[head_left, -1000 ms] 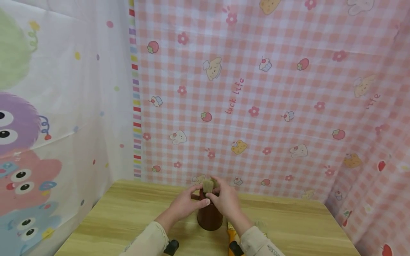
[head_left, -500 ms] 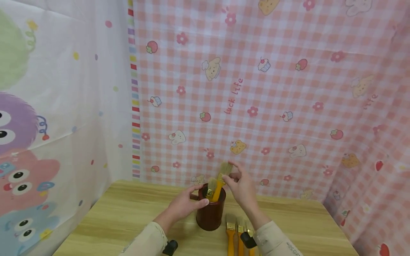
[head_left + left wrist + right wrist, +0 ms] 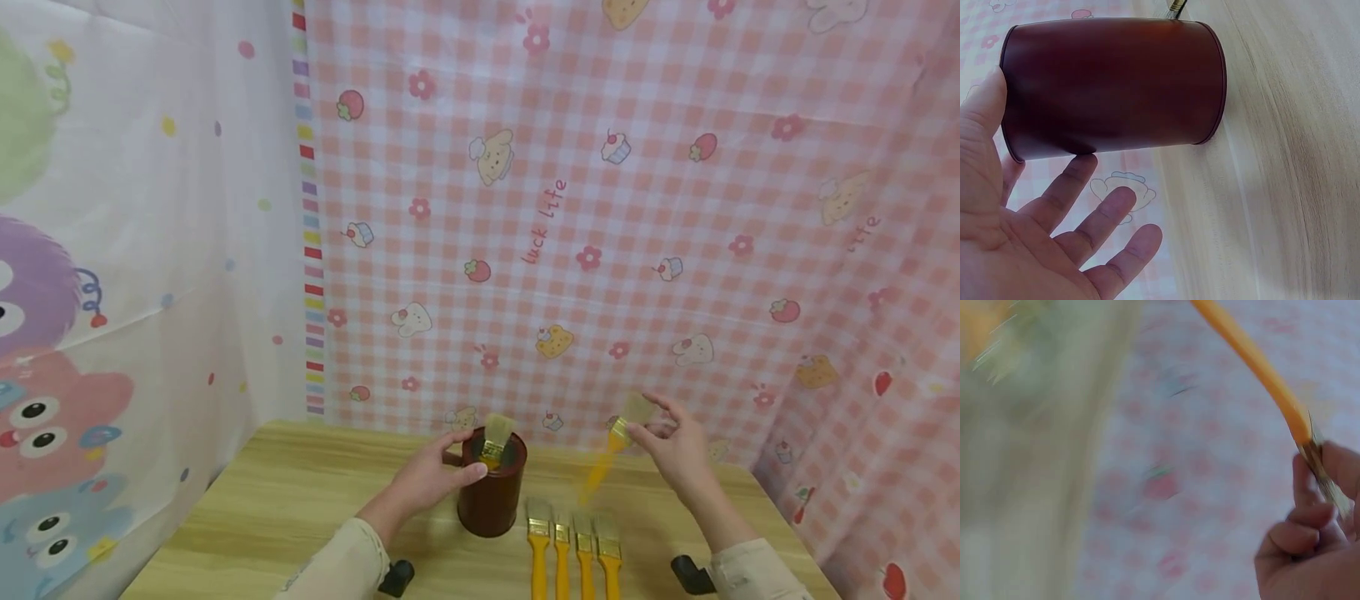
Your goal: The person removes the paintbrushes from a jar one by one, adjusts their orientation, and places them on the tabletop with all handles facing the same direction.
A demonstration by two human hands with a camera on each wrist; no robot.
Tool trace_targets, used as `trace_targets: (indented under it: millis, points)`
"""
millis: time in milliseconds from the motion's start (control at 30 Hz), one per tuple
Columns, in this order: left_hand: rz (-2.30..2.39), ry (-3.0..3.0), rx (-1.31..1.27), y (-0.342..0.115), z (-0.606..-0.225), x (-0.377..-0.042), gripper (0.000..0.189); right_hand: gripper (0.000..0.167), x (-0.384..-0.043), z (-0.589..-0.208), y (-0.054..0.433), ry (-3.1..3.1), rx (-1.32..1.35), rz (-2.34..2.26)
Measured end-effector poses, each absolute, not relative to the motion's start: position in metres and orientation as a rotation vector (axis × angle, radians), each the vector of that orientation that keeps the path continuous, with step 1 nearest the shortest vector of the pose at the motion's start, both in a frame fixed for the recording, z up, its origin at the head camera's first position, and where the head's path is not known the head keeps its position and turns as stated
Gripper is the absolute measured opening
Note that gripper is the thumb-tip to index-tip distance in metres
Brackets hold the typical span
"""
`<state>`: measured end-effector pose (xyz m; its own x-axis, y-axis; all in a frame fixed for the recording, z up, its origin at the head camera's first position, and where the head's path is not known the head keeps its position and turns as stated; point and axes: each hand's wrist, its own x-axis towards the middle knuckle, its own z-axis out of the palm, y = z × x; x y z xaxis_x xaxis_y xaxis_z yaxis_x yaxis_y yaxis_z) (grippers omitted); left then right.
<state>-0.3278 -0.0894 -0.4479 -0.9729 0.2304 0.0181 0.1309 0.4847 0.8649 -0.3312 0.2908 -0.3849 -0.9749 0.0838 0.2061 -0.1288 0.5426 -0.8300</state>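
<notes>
Gripping the cup [image 3: 489, 504] near its rim, my left hand [image 3: 423, 475] is setting its thumb on the near side while another fingertip is touching the wall and two more fingers are standing apart from it. The cup is resting upright just right of that hand, well apart from my right hand [image 3: 678, 454], which is pinching a slanting brush [image 3: 606, 462] around its metal band and bristles. Its handle is pointing down and leftward from my fingers. Between my hands, nearer me than both, four brushes [image 3: 562, 554] are lying side by side on the table [image 3: 300, 508], their bristles facing away from me. An inner brush [image 3: 497, 433] is poking bristles-up from the cup, beside my left fingers.

The cup is showing a smooth, dark red-brown, rounded wall with a raised edge at each end. The brushes are pairing pale, flat bristles with gold-coloured bands and slim orange-yellow handles. Streaky wood grain is running across the table; beyond my hands, checked pink-and-white cloth [image 3: 585, 208] is hanging.
</notes>
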Motion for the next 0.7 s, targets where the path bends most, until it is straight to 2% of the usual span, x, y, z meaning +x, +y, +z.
trace_targets:
  millis: [233,333,533,700]
  points:
    - [1.497,2.634,0.314,-0.089,-0.447,-0.327,0.076,0.073,-0.322,-0.437,0.347,-2.952,-0.027,1.383]
    - [1.491,2.64,0.319,-0.089,-0.447,-0.328,0.077,0.073,-0.318,-0.452,0.362,-3.044,0.031,1.437]
    - [1.494,2.632,0.317,-0.09,-0.448,-0.327,0.077,0.072,-0.312,-0.469,0.376,-3.11,0.252,1.618]
    - [1.49,2.638,0.324,-0.089,-0.448,-0.327,0.077,0.069,-0.315,-0.477,0.371,-3.148,0.357,1.54]
